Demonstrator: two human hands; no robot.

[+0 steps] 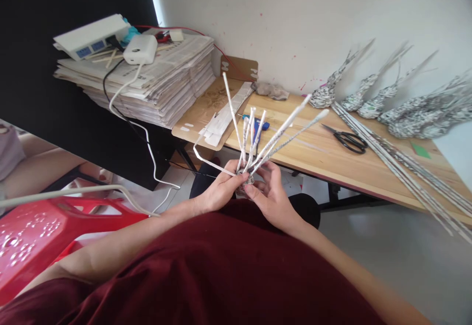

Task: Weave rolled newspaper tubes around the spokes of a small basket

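Just above my lap, both hands grip a small piece woven from rolled newspaper (249, 179). Several long paper tubes (280, 134) fan upward from it, and one bent tube (206, 159) sticks out to the left. My left hand (222, 187) is closed on the woven piece's left side, thumb on top near its middle. My right hand (270, 194) wraps round its right side, the thumb pressed against the front. Fingers cover most of the woven base, so its underside is hidden.
On the wooden table (313, 160) lie black-handled scissors (349, 140), a blue glue gun (260, 124) and long newspaper tubes (401, 167). Several woven newspaper pieces (324, 94) stand by the wall. Stacked newspapers (147, 84) bear a power strip (94, 35). A red stool (33, 236) and another person's legs (37, 160) are left.
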